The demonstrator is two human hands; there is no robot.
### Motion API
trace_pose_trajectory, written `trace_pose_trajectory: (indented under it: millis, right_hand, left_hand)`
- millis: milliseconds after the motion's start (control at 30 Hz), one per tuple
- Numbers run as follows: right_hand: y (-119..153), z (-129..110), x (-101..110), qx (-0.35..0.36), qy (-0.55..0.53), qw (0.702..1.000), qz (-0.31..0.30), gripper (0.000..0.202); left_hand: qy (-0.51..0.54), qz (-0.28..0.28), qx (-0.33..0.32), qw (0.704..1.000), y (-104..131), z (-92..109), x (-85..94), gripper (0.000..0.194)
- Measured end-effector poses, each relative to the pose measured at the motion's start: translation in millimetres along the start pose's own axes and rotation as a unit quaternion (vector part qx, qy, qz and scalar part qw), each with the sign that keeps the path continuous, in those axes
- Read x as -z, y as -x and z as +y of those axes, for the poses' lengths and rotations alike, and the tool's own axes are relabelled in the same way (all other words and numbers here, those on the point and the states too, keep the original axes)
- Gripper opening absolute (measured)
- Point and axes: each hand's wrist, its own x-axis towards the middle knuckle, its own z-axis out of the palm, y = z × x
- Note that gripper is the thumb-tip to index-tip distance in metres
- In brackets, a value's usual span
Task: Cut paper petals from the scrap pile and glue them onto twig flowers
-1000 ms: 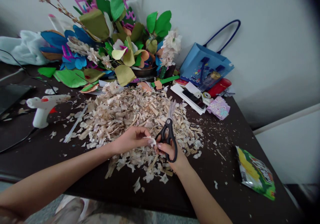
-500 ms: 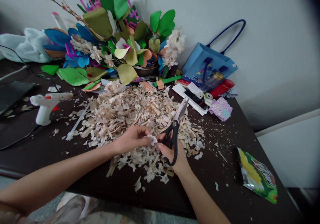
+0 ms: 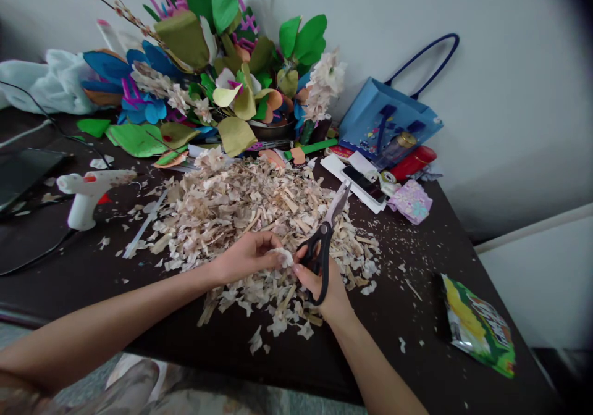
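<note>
Between the fingertips of my left hand is a small whitish piece, thin and petal-like. My right hand has black-handled scissors hooked over it, the blades pointing up and away from me. The right thumb and fingertips also touch the edge of the whitish piece. Both hands hover over the near part of a wide pile of pale dried scraps, some flat like petals and others like strips. Part of the right fingers is hidden behind the scissor handles.
At left lies a white glue gun with its cord, near a clear stick. Colourful paper flowers stand behind the pile. A blue bag, a phone and a purple pouch sit back right. A green-yellow packet lies right.
The view has shifted very slightly. Both hands stay nearly in place, with the whitish piece turned a little between the fingertips.
</note>
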Motion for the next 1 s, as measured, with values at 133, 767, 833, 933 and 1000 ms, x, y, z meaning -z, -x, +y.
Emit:
trace_pose_trajectory:
  millis: [133,767,833,933,1000]
  right_hand:
    - [-1.0,4.1,1.1,-0.018,-0.017,1.000,-0.010,0.022]
    - [-1.5,13.1,3.7,-0.042,-0.087,0.994,-0.042,0.018]
    - [-0.8,12.5,3.6,-0.048,-0.079,0.995,-0.043,0.019]
    - [0.3,9.6,2.3,-0.043,-0.058,0.997,-0.038,0.020]
    - [0.8,7.7,1.1,-0.025,-0.041,0.998,-0.033,0.020]
  left_hand:
    - [0.025,-0.022,-0.009,0.999,0.1,-2.1,0.3,0.024]
    - [0.052,-0.004,0.005,0.999,-3.1,-9.3,4.1,0.025]
    - [0.051,-0.006,0.003,0.999,-3.2,-8.6,3.8,0.025]
    - [0.055,-0.008,0.000,0.998,-3.0,-7.9,2.6,0.025]
    - [0.056,-0.008,-0.004,0.998,-2.7,-8.2,1.7,0.026]
